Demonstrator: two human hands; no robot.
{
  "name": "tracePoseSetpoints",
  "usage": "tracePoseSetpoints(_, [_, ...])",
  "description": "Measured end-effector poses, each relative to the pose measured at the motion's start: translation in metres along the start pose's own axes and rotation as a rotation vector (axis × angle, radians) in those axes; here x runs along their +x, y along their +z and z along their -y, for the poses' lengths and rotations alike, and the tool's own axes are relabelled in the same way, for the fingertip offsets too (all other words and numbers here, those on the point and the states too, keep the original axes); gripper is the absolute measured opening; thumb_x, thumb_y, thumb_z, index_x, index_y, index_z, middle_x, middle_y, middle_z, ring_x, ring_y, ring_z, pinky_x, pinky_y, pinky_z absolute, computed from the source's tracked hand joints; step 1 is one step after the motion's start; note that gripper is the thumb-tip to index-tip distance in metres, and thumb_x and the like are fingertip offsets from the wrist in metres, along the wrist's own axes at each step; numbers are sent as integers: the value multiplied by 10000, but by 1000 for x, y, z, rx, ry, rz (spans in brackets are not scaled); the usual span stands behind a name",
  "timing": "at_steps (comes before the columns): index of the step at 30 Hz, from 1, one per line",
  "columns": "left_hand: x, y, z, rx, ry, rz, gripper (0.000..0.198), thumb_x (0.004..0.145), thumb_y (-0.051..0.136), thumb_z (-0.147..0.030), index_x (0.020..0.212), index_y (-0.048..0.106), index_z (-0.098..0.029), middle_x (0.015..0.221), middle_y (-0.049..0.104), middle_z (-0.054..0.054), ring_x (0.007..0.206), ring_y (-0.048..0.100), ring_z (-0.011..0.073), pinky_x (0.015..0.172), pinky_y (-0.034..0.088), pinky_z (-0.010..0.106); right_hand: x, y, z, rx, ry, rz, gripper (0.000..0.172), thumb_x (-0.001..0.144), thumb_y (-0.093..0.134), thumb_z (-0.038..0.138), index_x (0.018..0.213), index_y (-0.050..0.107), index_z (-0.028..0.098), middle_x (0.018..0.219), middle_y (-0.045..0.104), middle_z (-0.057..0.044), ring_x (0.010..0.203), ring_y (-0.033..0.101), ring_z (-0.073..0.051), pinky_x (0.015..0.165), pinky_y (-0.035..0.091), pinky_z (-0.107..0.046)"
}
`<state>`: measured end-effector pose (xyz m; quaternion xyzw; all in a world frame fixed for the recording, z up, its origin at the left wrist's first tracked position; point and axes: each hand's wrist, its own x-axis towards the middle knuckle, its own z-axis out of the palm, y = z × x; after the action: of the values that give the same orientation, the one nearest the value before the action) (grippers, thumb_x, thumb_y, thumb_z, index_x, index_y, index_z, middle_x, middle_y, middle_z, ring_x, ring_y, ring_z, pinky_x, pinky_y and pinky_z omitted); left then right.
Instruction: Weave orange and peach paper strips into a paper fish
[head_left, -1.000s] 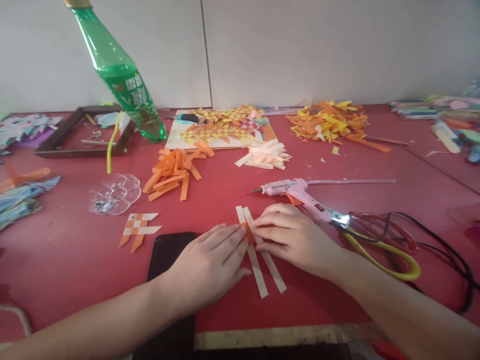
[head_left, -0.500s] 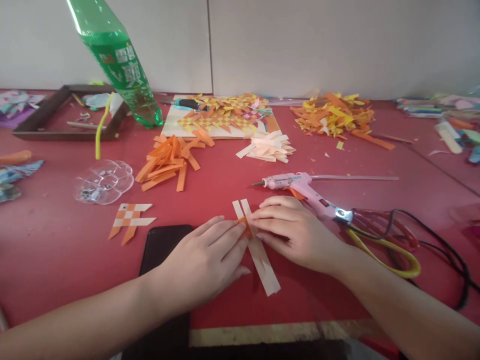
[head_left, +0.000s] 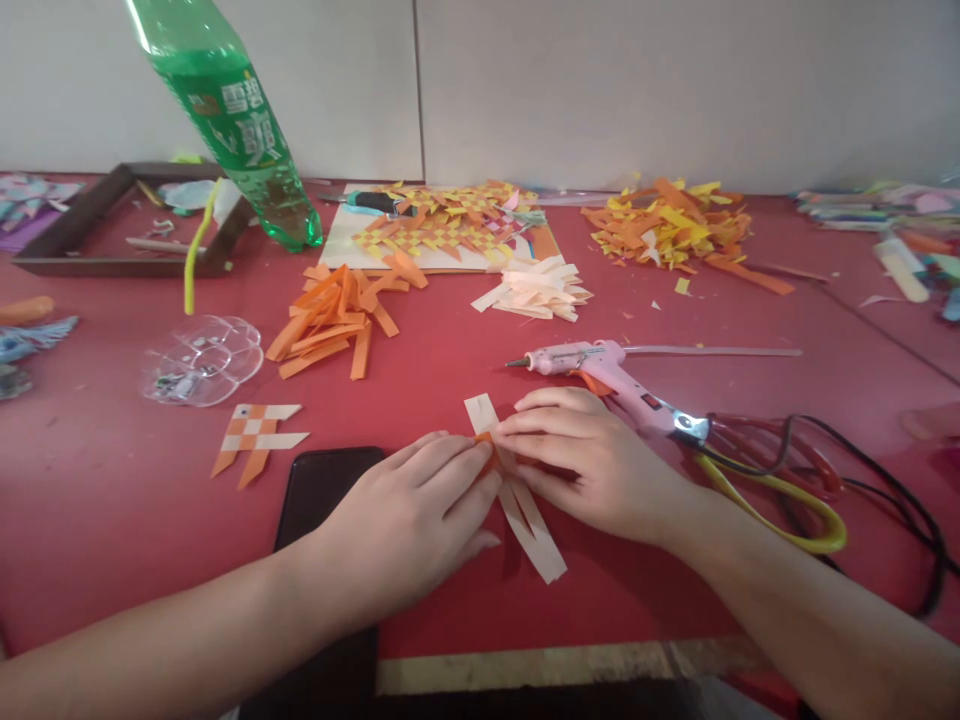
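Between my hands, cream paper strips [head_left: 534,535] lie slanted on the red table, with an orange paper strip [head_left: 486,446] across them. My left hand [head_left: 424,510] pinches the orange strip where it meets the cream ones; the fingertips hide much of the crossing. From the other side, my right hand [head_left: 574,450] has its fingers closed on the cream strips, thumb below. A small woven orange and cream paper fish [head_left: 255,436] lies left of my left hand. A black phone [head_left: 330,480] is partly under my left forearm.
A pink glue gun [head_left: 585,360] with a cable lies just beyond my right hand. Orange strips [head_left: 330,325], cream strips [head_left: 531,288] and a yellow-orange heap [head_left: 671,230] lie farther back. A green bottle [head_left: 251,130], a clear flower-shaped dish [head_left: 206,360] and a dark frame [head_left: 120,267] stand left.
The cream strips' far ends have come together, while their near ends have spread slightly apart. Both hands stay at the crossing, with small finger shifts.
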<state>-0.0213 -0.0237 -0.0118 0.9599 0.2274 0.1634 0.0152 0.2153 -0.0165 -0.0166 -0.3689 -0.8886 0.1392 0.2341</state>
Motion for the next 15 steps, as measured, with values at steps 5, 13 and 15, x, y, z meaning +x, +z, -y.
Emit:
tracePoseSetpoints(5, [-2,1,0,-21,-17,45,350,918,583,-332,1158,645,-85,1165,682,133,1065,635,291,917,579,415,0,-1,1,-17,1,-3,191,915,603,228,1059,721,186,1066,745,-45,1049,594,-214,927,489,-411])
tracePoseSetpoints(13, [-3,3,0,-30,-39,78,379,930,566,-354,1191,625,-85,1237,643,157,1111,612,306,968,550,442,-1,0,1,-23,9,7,207,923,584,232,1078,718,202,1093,737,-53,1058,599,-226,932,494,-445])
tracePoseSetpoints(15, [-3,4,0,-22,-36,63,377,931,565,-346,1197,619,-84,1230,649,155,1117,610,304,982,538,447,-1,0,2,-16,15,11,204,919,589,221,1075,718,193,1101,729,-57,1063,587,-225,936,493,-434])
